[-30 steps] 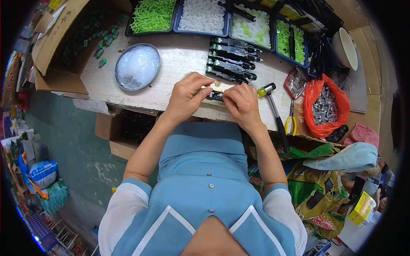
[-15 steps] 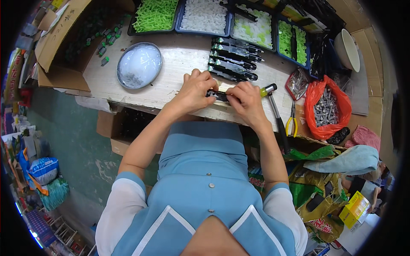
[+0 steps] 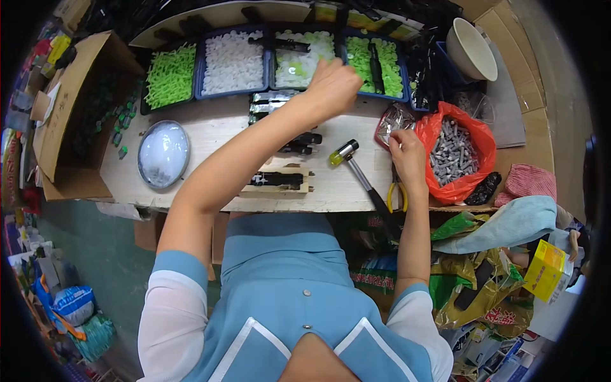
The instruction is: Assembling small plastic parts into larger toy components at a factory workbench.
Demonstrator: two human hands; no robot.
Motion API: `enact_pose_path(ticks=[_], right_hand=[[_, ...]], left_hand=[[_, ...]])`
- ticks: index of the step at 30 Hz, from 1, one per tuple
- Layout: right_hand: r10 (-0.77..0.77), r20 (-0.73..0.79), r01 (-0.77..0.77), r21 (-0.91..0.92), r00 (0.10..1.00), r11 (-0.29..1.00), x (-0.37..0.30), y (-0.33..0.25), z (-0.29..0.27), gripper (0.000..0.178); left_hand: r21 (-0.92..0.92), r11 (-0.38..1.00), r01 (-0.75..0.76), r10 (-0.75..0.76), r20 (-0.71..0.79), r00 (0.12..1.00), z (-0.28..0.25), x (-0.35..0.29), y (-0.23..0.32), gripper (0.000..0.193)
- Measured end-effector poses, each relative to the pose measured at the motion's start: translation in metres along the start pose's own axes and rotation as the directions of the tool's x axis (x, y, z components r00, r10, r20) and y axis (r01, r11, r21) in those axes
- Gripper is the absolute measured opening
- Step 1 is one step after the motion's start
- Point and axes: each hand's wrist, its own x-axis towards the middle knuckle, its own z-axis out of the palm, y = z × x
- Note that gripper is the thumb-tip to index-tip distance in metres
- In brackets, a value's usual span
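My left hand (image 3: 334, 86) reaches far back over the blue trays. Its curled fingers hang at the edge between the mixed white-and-green tray (image 3: 299, 60) and the green-parts tray (image 3: 363, 63), and whatever they hold is hidden. My right hand (image 3: 407, 156) is at the right. Its fingertips are pinched together at a clear bag of small parts (image 3: 393, 120), next to the red bag of grey screws (image 3: 453, 153). A black part (image 3: 277, 180) lies alone on a small wooden block (image 3: 304, 186) near the table's front edge.
A hammer with a yellow-green head (image 3: 344, 153) and yellow-handled pliers (image 3: 398, 196) lie between the block and my right hand. More black parts (image 3: 299, 143) lie behind the block. Left are a clear dome lid (image 3: 163, 153) and an open cardboard box (image 3: 70, 114). A white bowl (image 3: 471, 48) is back right.
Both hands have let go of the black part on the block. The left arm has stretched back to the trays. The right hand has moved right to the bags.
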Motion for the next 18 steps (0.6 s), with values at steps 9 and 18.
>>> enact_pose_path(ticks=[9,18], right_hand=[[0.011,0.051,0.006,-0.316,0.999,0.949,0.023,0.023,0.022,0.014],[0.016,0.033,-0.004,-0.341,0.999,0.940,0.022,0.018,0.022,0.015]], left_hand=[[0.209,0.977,-0.040,0.025,0.075,0.997,0.056,0.072,-0.008,0.010],[-0.597,0.769,0.227,-0.330,-0.067,0.942,0.035,0.078,-0.029,0.015]])
